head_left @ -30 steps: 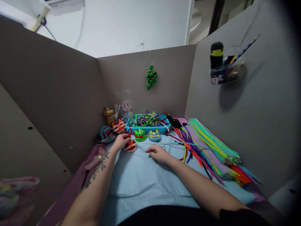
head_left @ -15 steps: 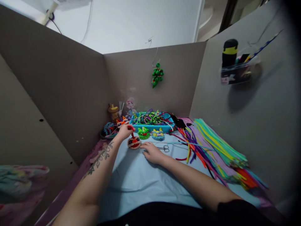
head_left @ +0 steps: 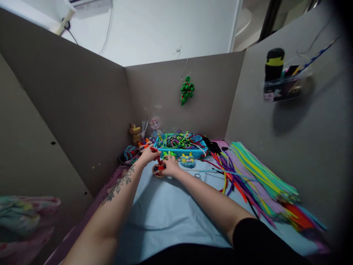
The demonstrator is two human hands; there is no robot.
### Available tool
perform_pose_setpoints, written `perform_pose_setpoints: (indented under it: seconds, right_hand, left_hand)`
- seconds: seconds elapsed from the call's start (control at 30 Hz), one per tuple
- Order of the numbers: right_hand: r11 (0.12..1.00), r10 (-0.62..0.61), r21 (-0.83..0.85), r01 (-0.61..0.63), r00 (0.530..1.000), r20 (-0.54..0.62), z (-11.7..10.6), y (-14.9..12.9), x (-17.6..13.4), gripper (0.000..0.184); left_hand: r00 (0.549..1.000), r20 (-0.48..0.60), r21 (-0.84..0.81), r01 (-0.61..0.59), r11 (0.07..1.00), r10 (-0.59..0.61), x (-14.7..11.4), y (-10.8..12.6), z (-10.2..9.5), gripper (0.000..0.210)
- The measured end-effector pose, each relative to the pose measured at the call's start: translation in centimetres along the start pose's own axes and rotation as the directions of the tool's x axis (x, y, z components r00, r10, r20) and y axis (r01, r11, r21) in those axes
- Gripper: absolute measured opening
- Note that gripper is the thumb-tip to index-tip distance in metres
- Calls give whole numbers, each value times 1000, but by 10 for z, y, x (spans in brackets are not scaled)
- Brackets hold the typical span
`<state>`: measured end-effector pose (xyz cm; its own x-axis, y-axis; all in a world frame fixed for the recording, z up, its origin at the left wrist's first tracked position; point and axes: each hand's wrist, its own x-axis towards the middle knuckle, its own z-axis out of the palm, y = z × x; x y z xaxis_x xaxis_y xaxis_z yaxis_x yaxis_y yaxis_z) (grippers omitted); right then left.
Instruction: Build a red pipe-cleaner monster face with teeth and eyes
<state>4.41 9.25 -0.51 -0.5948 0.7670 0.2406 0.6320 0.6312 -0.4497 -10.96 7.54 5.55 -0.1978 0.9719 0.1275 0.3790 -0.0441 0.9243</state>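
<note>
- Head view, centre of the frame: the left hand (head_left: 148, 155) pinches the upper end of a red pipe cleaner (head_left: 157, 157) between the fingertips. The stem goes down to a small round monster figure (head_left: 159, 169).
- The right hand (head_left: 171, 166) lies closed around the right side of the monster figure, and its fingers press it to the light blue cloth (head_left: 165, 213) on the bench.
- The monster figure is small, fuzzy and dark, with an orange-red mouth and white teeth. It sits just in front of the blue tray (head_left: 180, 144), beside a green figure (head_left: 167, 155) and a blue and yellow figure (head_left: 188, 161).
- I think the thin stem could slip out of the pinch or bend in a wrong place, because the grip is only at its tip.
- The right forearm is near the small scissors (head_left: 197, 175) and the loose stems, so I judge that a wide move could push them.
- At the right of the frame a big fan of coloured pipe cleaners (head_left: 256, 176) lies on the bench.
</note>
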Motion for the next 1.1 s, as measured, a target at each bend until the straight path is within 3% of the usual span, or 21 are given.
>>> perform_pose_setpoints:
  seconds: [0.33,0.6,0.77,0.83,0.97,1.1]
  right_hand:
    - [1000,-6,17,6,1000,-13,2,-3,-4,49]
    - [999,12,36,-11,1000,-7,1,-5,-7,48]
    - [996,8,89,-7,1000,-6,-9,1,-12,73]
    - [993,-11,118,15,1000,-29,-20,8,-23,70]
    - [985,-81,149,81,997,-6,-44,31,-63,60]
    - [980,-91,180,85,996,23,-56,46,-94,41]
  left_hand:
    - [981,-140,-61,130,990,-138,14,-19,1,23]
    - [1000,-15,-128,9,992,-11,7,-3,-8,29]
    - [1000,1,-214,-30,976,31,-10,-6,-16,67]
    - [1000,-3,-240,-24,971,23,-21,-14,-20,77]
    - [972,-234,-47,-7,999,-4,-40,-31,-20,60]
    - [967,-251,157,-13,988,52,-41,-36,-8,33]
